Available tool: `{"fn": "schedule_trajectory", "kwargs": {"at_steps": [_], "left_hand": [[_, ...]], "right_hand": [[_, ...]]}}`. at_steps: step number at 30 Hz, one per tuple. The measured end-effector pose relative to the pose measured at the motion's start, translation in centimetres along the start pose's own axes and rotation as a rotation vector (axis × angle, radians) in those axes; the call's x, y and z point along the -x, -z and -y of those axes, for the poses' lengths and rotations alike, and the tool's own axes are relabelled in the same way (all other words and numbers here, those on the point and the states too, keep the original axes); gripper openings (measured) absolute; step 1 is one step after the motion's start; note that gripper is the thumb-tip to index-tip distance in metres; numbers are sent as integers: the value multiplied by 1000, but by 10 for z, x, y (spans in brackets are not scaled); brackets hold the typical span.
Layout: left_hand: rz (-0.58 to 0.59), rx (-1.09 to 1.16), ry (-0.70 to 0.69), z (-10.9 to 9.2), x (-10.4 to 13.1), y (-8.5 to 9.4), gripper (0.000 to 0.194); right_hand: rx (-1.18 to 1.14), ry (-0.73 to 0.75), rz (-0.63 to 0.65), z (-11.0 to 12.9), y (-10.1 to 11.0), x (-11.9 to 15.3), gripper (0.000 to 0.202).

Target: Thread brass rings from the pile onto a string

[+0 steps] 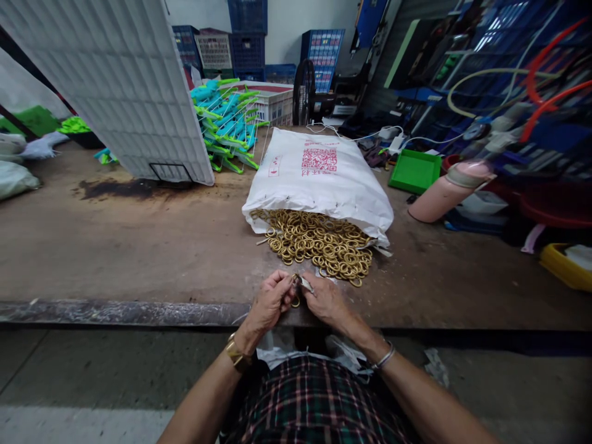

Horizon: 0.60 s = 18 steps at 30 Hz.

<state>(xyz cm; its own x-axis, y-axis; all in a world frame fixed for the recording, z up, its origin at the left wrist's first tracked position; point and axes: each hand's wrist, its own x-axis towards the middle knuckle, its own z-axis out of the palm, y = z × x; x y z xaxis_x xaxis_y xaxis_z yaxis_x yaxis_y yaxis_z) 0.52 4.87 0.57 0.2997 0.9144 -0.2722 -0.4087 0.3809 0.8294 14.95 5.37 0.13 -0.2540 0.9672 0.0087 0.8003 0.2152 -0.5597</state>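
My left hand (271,300) is closed in a pinch on a brass ring (295,301) at the table's front edge. Beside it, my right hand (326,299) has its fingers closed round a small pale tool (306,284), whose tip meets the left fingertips; the tool's exact shape is too small to tell. Just beyond both hands, many brass rings (324,243) spill from the open mouth of a white woven sack (324,179) with red print, which lies on the brown table (185,246).
A white ribbed panel (134,80) leans at the left, near teal and green plastic pieces (231,123). A green tray (415,171) and a tilted pink bottle (446,192) are at the right, with a yellow tray (562,268) farther out. A black fan (304,92) stands behind.
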Motion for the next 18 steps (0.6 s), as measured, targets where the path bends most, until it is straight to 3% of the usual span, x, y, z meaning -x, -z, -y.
{"fn": "schedule_trajectory", "kwargs": {"at_steps": [14,18], "left_hand": [[-3,-233,-64,4,1,-1,37],[-22,-304,-124,2,3,-4,38]], "right_hand": [[126,21,75,-2,1,0,20],[157,42,154,0,6,0,24]]}}
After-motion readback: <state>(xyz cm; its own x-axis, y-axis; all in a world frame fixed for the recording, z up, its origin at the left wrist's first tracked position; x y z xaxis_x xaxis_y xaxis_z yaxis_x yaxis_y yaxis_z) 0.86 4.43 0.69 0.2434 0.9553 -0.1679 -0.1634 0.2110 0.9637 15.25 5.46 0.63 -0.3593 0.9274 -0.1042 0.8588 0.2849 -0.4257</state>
